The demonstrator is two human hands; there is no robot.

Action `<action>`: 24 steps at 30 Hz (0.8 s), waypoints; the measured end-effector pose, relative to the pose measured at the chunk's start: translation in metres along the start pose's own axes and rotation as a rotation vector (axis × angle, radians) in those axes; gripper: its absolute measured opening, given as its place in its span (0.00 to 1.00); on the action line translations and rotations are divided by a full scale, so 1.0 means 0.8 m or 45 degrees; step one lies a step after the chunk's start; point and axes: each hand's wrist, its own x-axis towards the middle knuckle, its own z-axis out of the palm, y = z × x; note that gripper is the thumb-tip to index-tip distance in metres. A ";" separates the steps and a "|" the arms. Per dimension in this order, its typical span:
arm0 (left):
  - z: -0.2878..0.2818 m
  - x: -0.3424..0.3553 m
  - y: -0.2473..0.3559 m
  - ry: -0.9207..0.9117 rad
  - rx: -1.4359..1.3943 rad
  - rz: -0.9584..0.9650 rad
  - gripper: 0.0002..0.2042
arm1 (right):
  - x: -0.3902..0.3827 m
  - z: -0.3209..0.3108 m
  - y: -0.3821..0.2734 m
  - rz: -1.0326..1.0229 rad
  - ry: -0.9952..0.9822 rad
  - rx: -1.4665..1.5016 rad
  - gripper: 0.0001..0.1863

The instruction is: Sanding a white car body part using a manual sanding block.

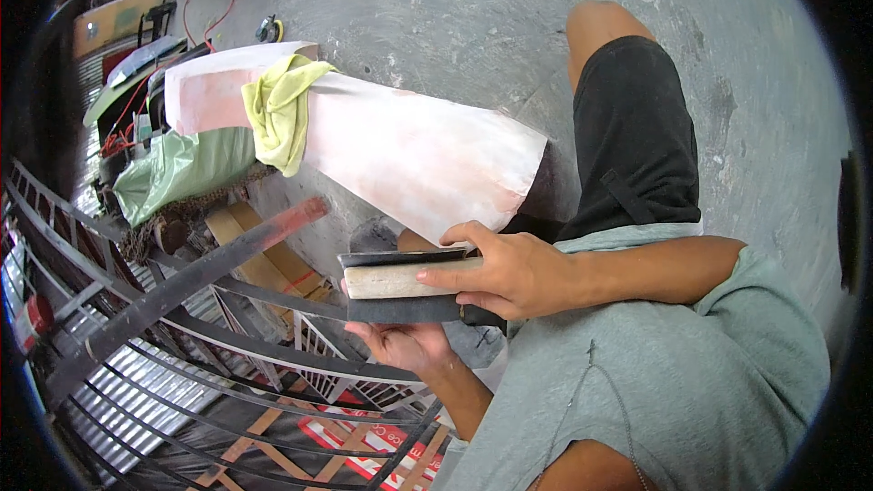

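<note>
My right hand [518, 273] grips a long pale sanding block [386, 280], its fingers across the top face. A dark grey strip of sandpaper [400, 310] lies under the block, with its edges standing out along both long sides. From below, my left hand [409, 345] supports the sandpaper, palm up, thumb near its lower edge; most of its fingers are hidden behind the sheet. Just beyond my hands lies a long white panel [409, 145] with pinkish patches. A crumpled yellow-green cloth [284, 109] is draped over it.
A dark metal bar [200, 277] with a reddish end juts in from the left, above a curved black metal railing [264, 336]. A green plastic sack [186, 168] and cardboard [259, 250] lie beside the panel. A small round tool [270, 29] sits on the grey concrete floor [436, 18].
</note>
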 end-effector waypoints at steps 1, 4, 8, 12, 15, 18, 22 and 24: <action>0.003 0.000 -0.001 0.003 0.005 0.020 0.32 | -0.001 0.002 0.003 -0.016 -0.010 -0.068 0.32; 0.016 0.002 -0.005 -0.017 0.017 0.064 0.31 | -0.004 0.005 0.013 -0.041 0.063 -0.126 0.30; 0.038 0.000 -0.013 -0.029 0.029 0.117 0.29 | -0.006 -0.001 0.023 -0.157 0.190 -0.216 0.28; 0.056 -0.001 -0.019 -0.076 0.130 0.115 0.29 | 0.000 -0.017 0.033 -0.181 0.215 -0.355 0.28; 0.064 0.004 -0.020 -0.157 0.155 0.065 0.29 | 0.006 -0.030 0.037 -0.168 0.150 -0.225 0.29; 0.071 0.012 -0.027 -0.139 0.153 0.081 0.31 | 0.009 -0.046 0.039 -0.060 0.059 -0.124 0.32; 0.079 0.020 -0.037 -0.204 0.034 0.020 0.30 | 0.015 -0.072 0.039 -0.046 -0.027 -0.051 0.34; 0.082 0.022 -0.038 -0.179 0.032 0.025 0.30 | 0.017 -0.084 0.035 -0.008 -0.069 -0.095 0.36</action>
